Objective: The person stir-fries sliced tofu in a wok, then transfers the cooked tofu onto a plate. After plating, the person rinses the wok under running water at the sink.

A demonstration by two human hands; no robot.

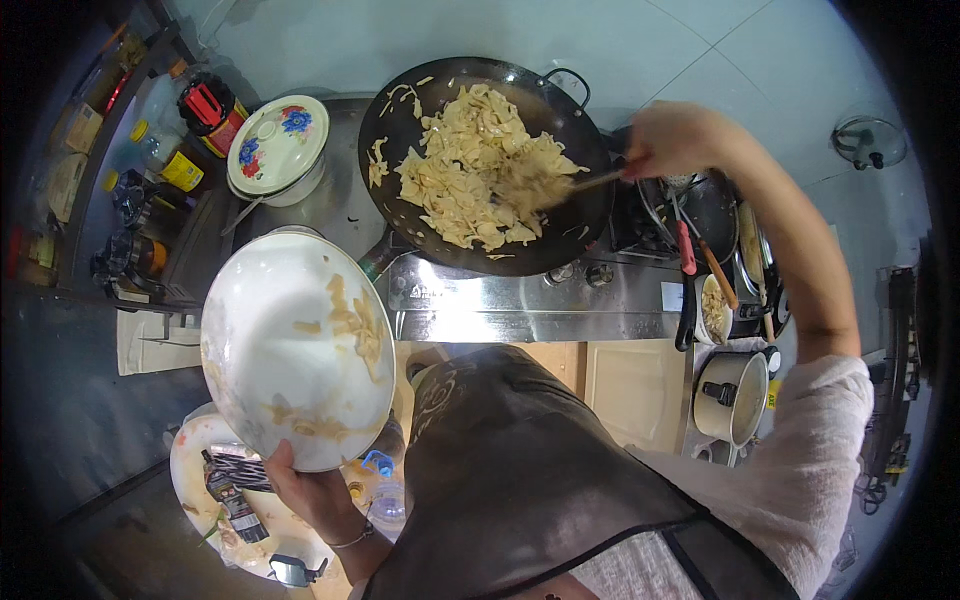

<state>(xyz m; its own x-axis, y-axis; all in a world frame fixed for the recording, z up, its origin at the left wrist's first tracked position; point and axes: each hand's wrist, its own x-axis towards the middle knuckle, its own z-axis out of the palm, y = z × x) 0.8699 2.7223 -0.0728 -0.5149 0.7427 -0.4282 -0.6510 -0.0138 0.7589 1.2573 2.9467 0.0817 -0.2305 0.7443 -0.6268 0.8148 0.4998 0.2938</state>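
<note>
A large dark wok (420, 244) sits on the steel gas stove (480, 315), holding a heap of pale, flat sliced food (472, 150). My right hand (664, 142), blurred, grips the handle of a spatula or turner (600, 180) from the wok's right side. The tool's far end is a blur among the food at the heap's lower right. My left hand (307, 480) holds the rim of a large white plate (277, 337), tilted, left of my body and near the wok's handle. A few pale slices and brownish sauce cling to the plate.
A lidded floral enamel pot (277, 146) stands left of the wok. Bottles (169, 157) line the left shelf. At right are a smaller pan (720, 217) with utensils, a white bowl of food (712, 307) and a pot (724, 397). A stained white surface (191, 465) lies lower left.
</note>
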